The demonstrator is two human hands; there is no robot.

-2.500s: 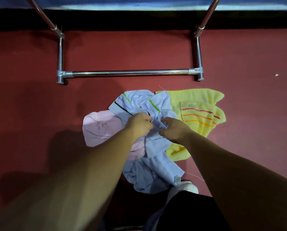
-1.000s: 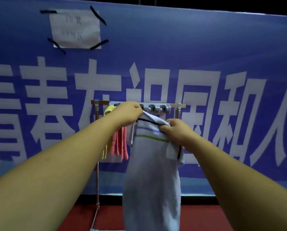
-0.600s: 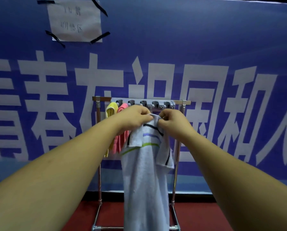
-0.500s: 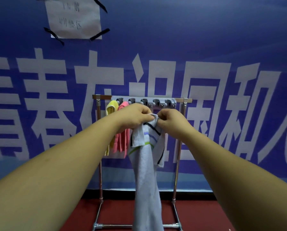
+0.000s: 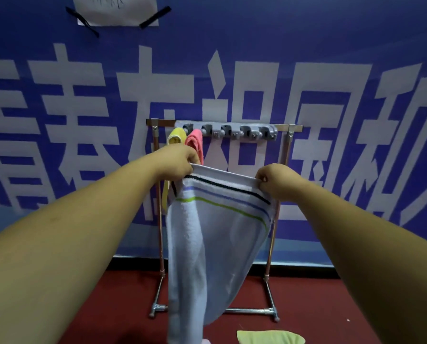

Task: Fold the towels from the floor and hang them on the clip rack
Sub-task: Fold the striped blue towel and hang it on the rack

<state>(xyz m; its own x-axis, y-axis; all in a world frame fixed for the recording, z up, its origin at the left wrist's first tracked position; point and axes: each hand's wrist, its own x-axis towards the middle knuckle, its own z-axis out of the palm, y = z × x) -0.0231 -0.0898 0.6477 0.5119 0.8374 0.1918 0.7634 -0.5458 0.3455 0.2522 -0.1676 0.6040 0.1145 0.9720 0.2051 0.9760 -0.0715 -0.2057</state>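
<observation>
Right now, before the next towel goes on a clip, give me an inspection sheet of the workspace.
Surface: red floor under the clip rack.
Job's things: striped towel held by its top edge, hanging before the clip rack; hung yellow towel and pink towel at the rack's left end; clips right of them hold nothing; second yellow towel on the floor.
Clutter: nothing seen.
Grippers: left hand and right hand each pinch a top corner of the striped towel.
Cables: nothing seen.
Surroundings: blue banner behind the rack; paper sheet taped on it.
</observation>
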